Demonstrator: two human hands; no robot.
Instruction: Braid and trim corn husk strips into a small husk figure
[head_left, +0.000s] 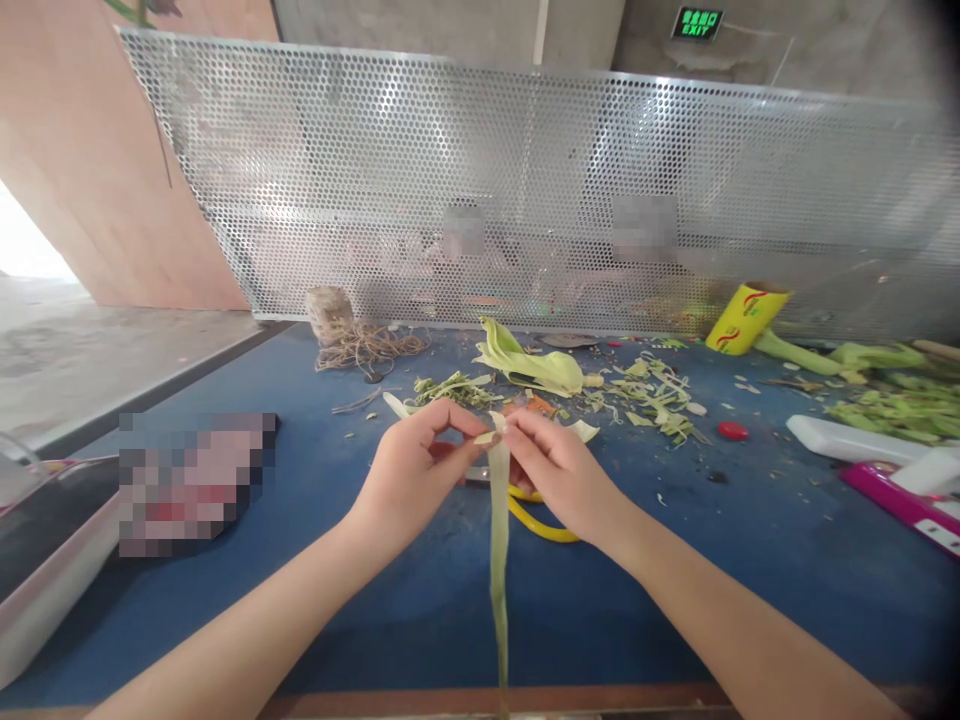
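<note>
A long pale green strip of plant leaf, like corn husk [499, 540], hangs from my fingertips down toward the table's front edge. My left hand [417, 462] pinches its upper end between thumb and forefinger. Close beside it, my right hand [561, 470] pinches the same end, where the strip looks folded or crossed; the exact fold is hidden by the fingers. Under my hands lie scissors with yellow handles [551, 528], partly covered. Just beyond them rests a larger pale green husk [529, 362], with shredded green scraps [656, 395] to its right.
A blue-topped table [360, 620] ends at a perforated metal screen [420, 130]. Tangled twine [367, 345] lies at back left, a yellow roll [742, 318] at back right. A red object [733, 430], a white-and-magenta device [900, 490] and a blurred-out item [195, 485] flank my arms.
</note>
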